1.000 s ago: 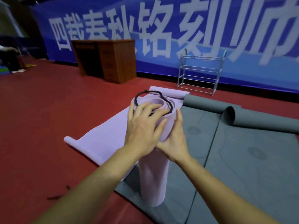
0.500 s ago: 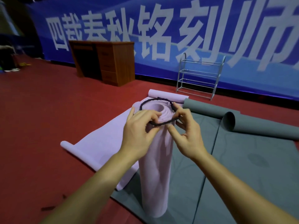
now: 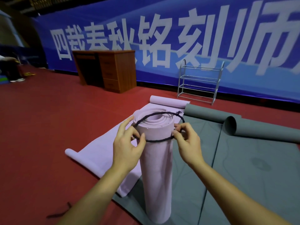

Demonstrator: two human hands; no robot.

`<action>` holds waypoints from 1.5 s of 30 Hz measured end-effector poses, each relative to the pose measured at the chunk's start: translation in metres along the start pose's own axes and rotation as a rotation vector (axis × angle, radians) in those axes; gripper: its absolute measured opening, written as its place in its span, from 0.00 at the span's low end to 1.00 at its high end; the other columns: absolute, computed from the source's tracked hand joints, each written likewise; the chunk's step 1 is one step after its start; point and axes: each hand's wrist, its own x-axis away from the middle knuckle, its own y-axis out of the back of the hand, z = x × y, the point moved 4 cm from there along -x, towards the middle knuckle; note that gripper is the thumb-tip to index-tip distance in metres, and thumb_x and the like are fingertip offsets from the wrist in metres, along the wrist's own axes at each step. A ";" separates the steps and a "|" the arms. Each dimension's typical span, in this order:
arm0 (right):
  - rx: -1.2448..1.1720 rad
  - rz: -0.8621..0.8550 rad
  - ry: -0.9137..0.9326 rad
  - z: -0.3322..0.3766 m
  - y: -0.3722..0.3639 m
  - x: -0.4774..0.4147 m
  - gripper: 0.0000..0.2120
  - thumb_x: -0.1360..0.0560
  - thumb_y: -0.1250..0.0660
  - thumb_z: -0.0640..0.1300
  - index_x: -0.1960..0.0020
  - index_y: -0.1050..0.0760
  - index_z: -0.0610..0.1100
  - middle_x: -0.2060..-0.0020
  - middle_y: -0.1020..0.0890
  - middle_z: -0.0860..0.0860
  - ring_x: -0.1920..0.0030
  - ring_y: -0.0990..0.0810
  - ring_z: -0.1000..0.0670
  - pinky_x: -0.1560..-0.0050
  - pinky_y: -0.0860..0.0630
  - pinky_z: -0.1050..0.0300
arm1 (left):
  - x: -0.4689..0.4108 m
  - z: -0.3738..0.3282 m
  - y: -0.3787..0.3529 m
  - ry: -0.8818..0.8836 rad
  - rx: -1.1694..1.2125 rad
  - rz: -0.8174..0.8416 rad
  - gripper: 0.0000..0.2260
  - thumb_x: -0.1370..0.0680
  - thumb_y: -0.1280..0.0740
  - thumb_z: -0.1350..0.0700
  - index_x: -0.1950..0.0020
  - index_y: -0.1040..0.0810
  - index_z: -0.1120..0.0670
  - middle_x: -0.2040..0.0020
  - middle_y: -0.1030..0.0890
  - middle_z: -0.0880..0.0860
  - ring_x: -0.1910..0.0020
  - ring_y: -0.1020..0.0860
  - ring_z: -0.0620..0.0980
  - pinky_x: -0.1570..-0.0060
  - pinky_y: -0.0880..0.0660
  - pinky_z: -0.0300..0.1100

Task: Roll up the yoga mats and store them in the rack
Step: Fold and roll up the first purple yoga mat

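Rolled mat stands upright at frame center. Left hand and right hand pinch cord looped round its top.

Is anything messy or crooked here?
Yes. The black cord loop sits crooked on the upright purple roll: its near side is down the roll, and its far side crosses over the top. The left hand and right hand pinch it. The roll's top layers sit uneven. Another dark cord lies loose on the red floor.
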 end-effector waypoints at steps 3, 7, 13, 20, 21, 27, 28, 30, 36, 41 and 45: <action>0.018 -0.006 -0.053 0.007 0.001 -0.008 0.06 0.24 0.32 0.39 0.52 0.22 0.51 0.54 0.17 0.59 0.54 0.17 0.51 0.55 0.22 0.59 | 0.001 0.002 0.000 0.119 0.092 -0.049 0.09 0.28 0.27 0.68 0.57 0.22 0.55 0.36 0.25 0.43 0.34 0.23 0.50 0.49 0.21 0.33; 0.075 0.018 -0.065 0.014 -0.010 -0.007 0.13 0.24 0.31 0.36 0.45 0.22 0.51 0.51 0.17 0.60 0.52 0.18 0.61 0.55 0.25 0.68 | 0.005 0.007 -0.002 0.352 0.207 -0.154 0.11 0.26 0.29 0.67 0.54 0.22 0.51 0.48 0.18 0.41 0.44 0.17 0.45 0.54 0.22 0.32; 0.195 0.115 -0.080 0.015 -0.018 -0.014 0.33 0.24 0.32 0.37 0.21 0.34 0.53 0.43 0.21 0.51 0.49 0.19 0.54 0.44 0.22 0.56 | 0.007 0.003 0.001 0.501 0.107 -0.193 0.12 0.25 0.30 0.63 0.49 0.22 0.46 0.55 0.18 0.36 0.58 0.22 0.24 0.54 0.22 0.40; 0.298 0.362 -0.086 0.019 -0.026 -0.035 0.25 0.32 0.43 0.47 0.35 0.26 0.50 0.50 0.28 0.45 0.55 0.30 0.52 0.51 0.32 0.56 | 0.002 0.005 0.004 0.587 0.061 -0.258 0.11 0.26 0.29 0.62 0.50 0.16 0.46 0.60 0.18 0.35 0.61 0.21 0.29 0.58 0.26 0.32; 0.244 0.385 -0.131 0.019 -0.028 -0.038 0.22 0.33 0.43 0.47 0.42 0.24 0.47 0.49 0.27 0.42 0.54 0.30 0.50 0.51 0.32 0.56 | 0.001 0.006 0.003 0.604 0.064 -0.258 0.11 0.26 0.29 0.61 0.50 0.15 0.45 0.60 0.18 0.36 0.60 0.20 0.32 0.56 0.25 0.36; -0.043 0.335 -0.225 0.022 -0.026 -0.038 0.18 0.25 0.48 0.47 0.47 0.25 0.35 0.50 0.20 0.46 0.53 0.27 0.53 0.43 0.23 0.52 | -0.004 0.008 0.007 0.596 -0.016 -0.256 0.08 0.27 0.30 0.60 0.59 0.20 0.46 0.61 0.18 0.41 0.62 0.21 0.37 0.63 0.31 0.38; -0.041 0.329 -0.226 0.025 -0.028 -0.038 0.21 0.22 0.48 0.49 0.40 0.24 0.40 0.47 0.18 0.44 0.51 0.25 0.52 0.43 0.24 0.53 | -0.004 0.010 0.009 0.551 -0.043 -0.252 0.09 0.26 0.31 0.62 0.60 0.21 0.47 0.60 0.19 0.42 0.63 0.22 0.40 0.63 0.32 0.41; -0.037 0.336 -0.213 0.030 -0.030 -0.038 0.24 0.20 0.50 0.55 0.27 0.29 0.61 0.47 0.19 0.44 0.51 0.25 0.50 0.45 0.23 0.56 | -0.002 0.012 0.012 0.456 -0.074 -0.258 0.13 0.26 0.35 0.66 0.60 0.22 0.47 0.55 0.22 0.45 0.61 0.21 0.46 0.61 0.33 0.43; 0.125 0.298 -0.150 0.053 -0.027 -0.046 0.19 0.14 0.50 0.54 0.32 0.25 0.52 0.57 0.19 0.49 0.54 0.17 0.45 0.43 0.19 0.44 | 0.000 0.020 0.019 0.434 -0.164 -0.207 0.23 0.25 0.39 0.70 0.36 0.18 0.51 0.39 0.20 0.48 0.47 0.21 0.52 0.54 0.34 0.38; 0.395 0.298 -0.064 0.054 -0.018 -0.052 0.20 0.16 0.51 0.54 0.46 0.25 0.43 0.63 0.18 0.47 0.59 0.16 0.42 0.42 0.23 0.33 | -0.018 0.024 0.020 0.489 0.064 0.280 0.48 0.26 0.38 0.71 0.19 0.52 0.32 0.43 0.20 0.41 0.67 0.28 0.48 0.65 0.25 0.49; 0.503 0.430 -0.024 0.066 -0.017 -0.064 0.19 0.14 0.54 0.49 0.40 0.25 0.45 0.62 0.16 0.40 0.57 0.16 0.35 0.43 0.20 0.35 | -0.026 0.034 0.019 0.591 0.303 0.558 0.51 0.26 0.33 0.73 0.19 0.57 0.34 0.37 0.24 0.47 0.59 0.22 0.49 0.57 0.18 0.47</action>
